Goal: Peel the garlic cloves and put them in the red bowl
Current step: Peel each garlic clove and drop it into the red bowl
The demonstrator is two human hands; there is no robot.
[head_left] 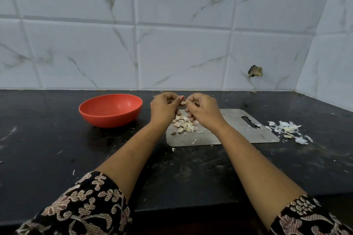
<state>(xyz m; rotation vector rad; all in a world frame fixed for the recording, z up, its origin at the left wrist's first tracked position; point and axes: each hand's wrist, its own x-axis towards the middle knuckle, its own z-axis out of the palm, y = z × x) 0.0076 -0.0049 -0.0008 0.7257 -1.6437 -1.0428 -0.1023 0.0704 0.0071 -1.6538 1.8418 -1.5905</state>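
Steel board (238,131) near counter (47,149) back edge, bearing clove pile (184,125) at left end. Left hand (164,107) and right hand (202,110) together above pile, both pinching one clove (183,102). Red bowl (110,118) left of board, apart. Peels (288,131) off board's right edge, on counter.

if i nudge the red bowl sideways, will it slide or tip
It will probably slide rather than tip: the bowl sits wide and low on a glossy counter. It is likely light, since it looks like plastic and nothing shows inside. Its wall curves down to a smaller base, so a push at the rim might rock it.
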